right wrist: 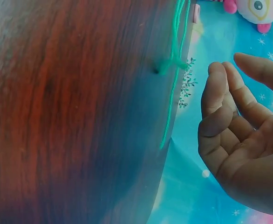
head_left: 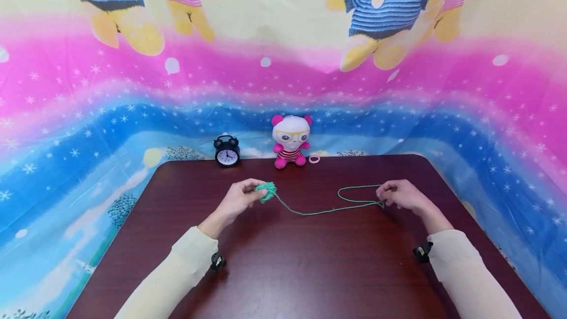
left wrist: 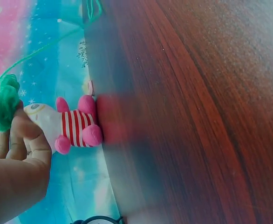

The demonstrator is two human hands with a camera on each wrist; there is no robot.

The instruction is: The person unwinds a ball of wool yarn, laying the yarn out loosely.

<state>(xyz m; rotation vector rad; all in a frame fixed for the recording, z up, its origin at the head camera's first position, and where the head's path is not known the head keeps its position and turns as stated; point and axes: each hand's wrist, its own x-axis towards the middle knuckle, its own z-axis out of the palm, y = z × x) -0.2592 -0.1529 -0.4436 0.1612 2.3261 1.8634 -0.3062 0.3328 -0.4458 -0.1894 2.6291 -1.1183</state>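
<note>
My left hand (head_left: 236,201) pinches a small bundle of green yarn (head_left: 267,192) between thumb and fingers, above the table. In the left wrist view the bundled yarn (left wrist: 6,102) sits at the fingertips. One strand (head_left: 305,214) runs from it to the right, and a long narrow loop of the yarn lies near the right hand (head_left: 403,194). In the right wrist view that hand (right wrist: 248,140) has loosely bent fingers, with the thumb apart from them and nothing between. A knotted or crossed part of the yarn (right wrist: 174,65) appears beside the fingertips.
On the dark wooden table (head_left: 310,265), a black alarm clock (head_left: 227,151) stands at the back edge. A pink and white panda plush (head_left: 291,142) sits right of it, beside a small pink ring (head_left: 314,159). A printed cloth (head_left: 266,78) hangs behind and around the sides.
</note>
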